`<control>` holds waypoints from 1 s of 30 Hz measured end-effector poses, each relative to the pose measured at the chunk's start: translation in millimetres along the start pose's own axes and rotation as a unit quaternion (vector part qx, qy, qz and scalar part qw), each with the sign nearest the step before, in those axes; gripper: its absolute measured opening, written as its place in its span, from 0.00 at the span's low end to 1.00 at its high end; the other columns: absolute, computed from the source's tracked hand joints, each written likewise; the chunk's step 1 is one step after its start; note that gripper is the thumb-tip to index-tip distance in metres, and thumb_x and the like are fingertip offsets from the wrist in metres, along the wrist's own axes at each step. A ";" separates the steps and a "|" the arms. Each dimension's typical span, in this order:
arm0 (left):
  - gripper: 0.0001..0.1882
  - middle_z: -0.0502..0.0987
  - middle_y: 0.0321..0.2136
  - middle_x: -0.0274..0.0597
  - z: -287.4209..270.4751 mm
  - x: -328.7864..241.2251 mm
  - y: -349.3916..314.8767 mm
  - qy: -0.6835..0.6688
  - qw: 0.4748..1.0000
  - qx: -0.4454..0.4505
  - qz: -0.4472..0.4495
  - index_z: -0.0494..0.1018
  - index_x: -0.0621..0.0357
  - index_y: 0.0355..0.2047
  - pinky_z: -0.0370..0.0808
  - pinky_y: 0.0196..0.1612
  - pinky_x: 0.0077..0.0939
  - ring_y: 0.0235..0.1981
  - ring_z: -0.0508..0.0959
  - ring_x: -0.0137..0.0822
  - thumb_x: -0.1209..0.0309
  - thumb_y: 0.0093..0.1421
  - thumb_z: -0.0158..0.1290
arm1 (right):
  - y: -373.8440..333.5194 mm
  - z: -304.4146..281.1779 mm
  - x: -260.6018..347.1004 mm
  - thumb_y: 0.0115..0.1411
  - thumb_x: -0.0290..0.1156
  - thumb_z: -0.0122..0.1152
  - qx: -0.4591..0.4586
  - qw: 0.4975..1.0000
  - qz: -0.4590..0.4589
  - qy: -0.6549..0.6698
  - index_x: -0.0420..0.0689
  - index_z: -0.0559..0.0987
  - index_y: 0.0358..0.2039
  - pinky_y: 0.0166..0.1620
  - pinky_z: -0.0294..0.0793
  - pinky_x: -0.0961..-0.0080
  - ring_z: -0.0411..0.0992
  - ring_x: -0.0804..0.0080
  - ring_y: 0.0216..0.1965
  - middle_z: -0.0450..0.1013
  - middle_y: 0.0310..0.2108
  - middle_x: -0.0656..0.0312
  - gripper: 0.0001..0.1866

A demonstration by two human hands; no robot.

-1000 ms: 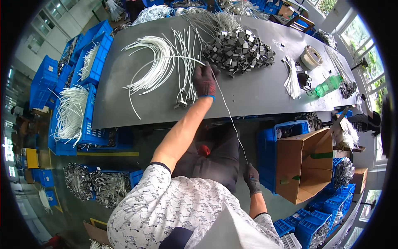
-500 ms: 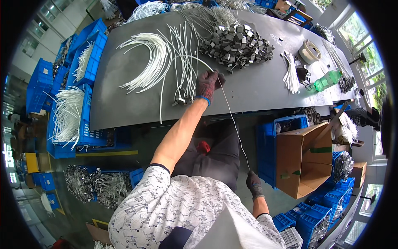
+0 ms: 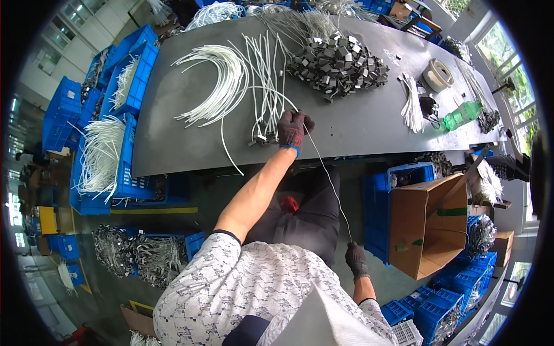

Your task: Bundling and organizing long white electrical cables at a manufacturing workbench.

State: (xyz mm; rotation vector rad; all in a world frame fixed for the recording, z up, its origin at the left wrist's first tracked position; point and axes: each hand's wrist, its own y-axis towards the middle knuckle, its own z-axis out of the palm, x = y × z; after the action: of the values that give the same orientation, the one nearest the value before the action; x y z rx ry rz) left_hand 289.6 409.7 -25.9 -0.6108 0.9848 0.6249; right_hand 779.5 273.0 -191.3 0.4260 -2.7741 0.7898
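Note:
My left hand [image 3: 294,129], in a dark glove with a reddish tint, is closed over the near edge of the grey table [image 3: 190,144]. It grips a white tube [image 3: 271,91], whose other end hangs over the table edge. A thin pale wire [image 3: 328,176] runs from this hand down to my right hand [image 3: 356,262]. That hand, gloved too, is closed round the wire's lower end beside my right thigh. Left of my left hand lie a curved bundle of white tubes [image 3: 222,81] and straighter white cables [image 3: 266,75] with dark end pieces. Beyond it is a heap of small dark blocks [image 3: 340,63].
Blue crates [image 3: 130,167] with white cables stand at the table's left. An open cardboard box [image 3: 407,230] and a blue bin [image 3: 376,216] stand right of my legs. On the table's right are a green bottle [image 3: 461,115], a round tub [image 3: 438,75] and a white cable bundle [image 3: 412,104].
My left hand has come slightly nearer to me with the white tube, whose loose end has swung right. The whole view has shifted a little. My right hand stays low with the wire.

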 end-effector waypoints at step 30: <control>0.14 0.81 0.30 0.42 6.3 -18.0 -60.5 -0.043 0.932 0.304 -0.194 0.74 0.61 0.42 0.83 0.37 0.35 0.30 0.83 0.37 0.61 0.66 0.56 | 61.5 -185.1 234.9 0.68 0.44 0.55 0.092 0.843 -0.147 0.510 0.39 0.81 0.35 0.28 0.70 0.79 0.71 0.77 0.25 0.75 0.24 0.64 0.19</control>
State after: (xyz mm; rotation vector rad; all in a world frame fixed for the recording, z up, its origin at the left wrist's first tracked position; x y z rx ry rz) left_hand 329.1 370.0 3.8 -0.2083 0.8806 -0.0197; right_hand 564.8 372.9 1.5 0.3107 -1.6047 0.8604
